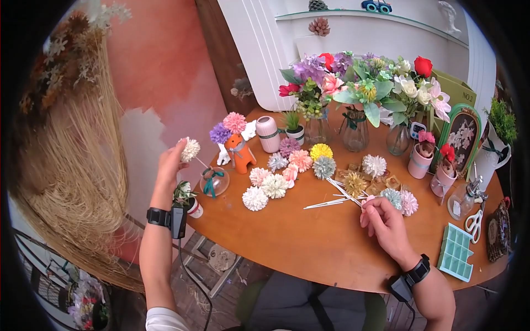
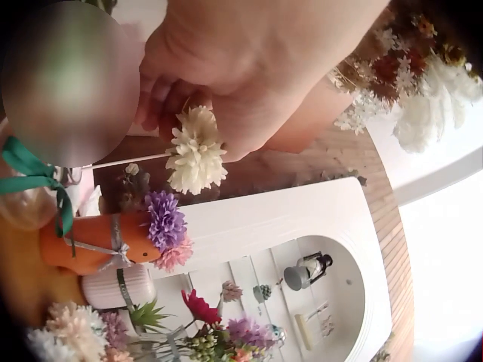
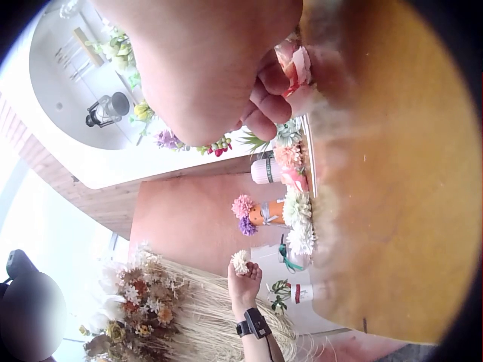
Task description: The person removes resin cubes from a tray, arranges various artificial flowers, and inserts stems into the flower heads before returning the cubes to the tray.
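Precariously, the cream flower (image 1: 191,149) is pinched at its head by the left hand (image 1: 169,165), its stem leading down to the glass vase (image 1: 220,182) at the table's (image 1: 265,231) left edge. By a sideways push, the vase could be toppled off. Whether anything is held by the right hand (image 1: 386,225) cannot be told.
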Demonstrator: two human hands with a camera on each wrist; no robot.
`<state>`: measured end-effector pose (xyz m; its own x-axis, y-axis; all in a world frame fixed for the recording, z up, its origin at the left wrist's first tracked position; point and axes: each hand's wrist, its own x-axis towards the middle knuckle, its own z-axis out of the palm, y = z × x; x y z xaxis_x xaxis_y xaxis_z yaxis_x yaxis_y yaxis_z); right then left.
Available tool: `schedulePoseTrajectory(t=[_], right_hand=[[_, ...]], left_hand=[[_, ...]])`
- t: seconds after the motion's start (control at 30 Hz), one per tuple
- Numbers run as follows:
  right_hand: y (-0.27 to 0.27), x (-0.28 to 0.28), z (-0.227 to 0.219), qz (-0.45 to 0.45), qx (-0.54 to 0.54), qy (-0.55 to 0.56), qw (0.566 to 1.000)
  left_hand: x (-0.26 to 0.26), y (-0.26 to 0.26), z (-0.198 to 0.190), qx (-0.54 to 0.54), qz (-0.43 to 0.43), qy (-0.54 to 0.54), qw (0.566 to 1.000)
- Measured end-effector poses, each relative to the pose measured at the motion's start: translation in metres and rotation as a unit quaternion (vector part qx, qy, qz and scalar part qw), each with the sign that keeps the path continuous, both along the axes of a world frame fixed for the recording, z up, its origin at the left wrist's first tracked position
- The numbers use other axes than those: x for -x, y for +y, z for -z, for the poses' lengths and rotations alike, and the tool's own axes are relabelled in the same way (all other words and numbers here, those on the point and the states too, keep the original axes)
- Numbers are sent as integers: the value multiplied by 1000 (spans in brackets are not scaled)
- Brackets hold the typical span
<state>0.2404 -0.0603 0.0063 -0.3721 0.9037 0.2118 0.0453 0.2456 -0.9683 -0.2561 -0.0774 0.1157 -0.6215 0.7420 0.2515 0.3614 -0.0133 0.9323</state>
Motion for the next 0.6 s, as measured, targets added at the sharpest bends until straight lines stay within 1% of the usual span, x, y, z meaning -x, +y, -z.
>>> schedulePoseTrajectory(t=[0.03, 0.07, 0.13, 0.17, 0.2, 0.27, 0.3, 0.37, 0.4, 0.43, 0.47, 0.5, 0.57, 0.6], right_hand=[[0, 0, 1, -1, 1, -1, 1000], [0, 0, 1, -1, 0, -3, 1000], [1, 0, 2, -1, 0, -4, 1000], [1, 0, 2, -2, -1, -7, 1000], [1, -1, 1, -2, -2, -10, 1000], [0, -1, -1, -2, 1, -10, 1000], [-1, -1, -2, -2, 4, -10, 1000], [-1, -1, -4, -2, 3, -13, 1000], [-2, -1, -4, -2, 4, -16, 1000], [-2, -1, -3, 1, 5, -16, 1000], [-2, -1, -3, -2, 4, -23, 1000], [-2, -2, -2, -4, 4, -30, 1000], [-2, -1, -3, -3, -1, -42, 999], [-2, -1, -3, -6, -5, -54, 998]], left_hand=[[-1, 0, 0, 14, -11, 25, 1000], [2, 1, 4, 14, -12, 24, 1000], [16, 13, 22, 104, -32, 120, 987], [23, 19, 29, 132, -72, 159, 976], [29, 24, 36, 131, -72, 159, 976], [30, 28, 42, 177, -93, 215, 956], [30, 30, 44, 176, -93, 216, 956], [22, 32, 47, 170, -125, 281, 936], [18, 33, 48, 170, -123, 282, 936], [11, 32, 49, 131, -165, 386, 898], [-1, 30, 48, 91, -205, 484, 846], [-13, 27, 46, 91, -202, 484, 847], [-52, 13, 30, -52, -118, 509, 851], [-67, 8, 28, -52, -116, 508, 852]])
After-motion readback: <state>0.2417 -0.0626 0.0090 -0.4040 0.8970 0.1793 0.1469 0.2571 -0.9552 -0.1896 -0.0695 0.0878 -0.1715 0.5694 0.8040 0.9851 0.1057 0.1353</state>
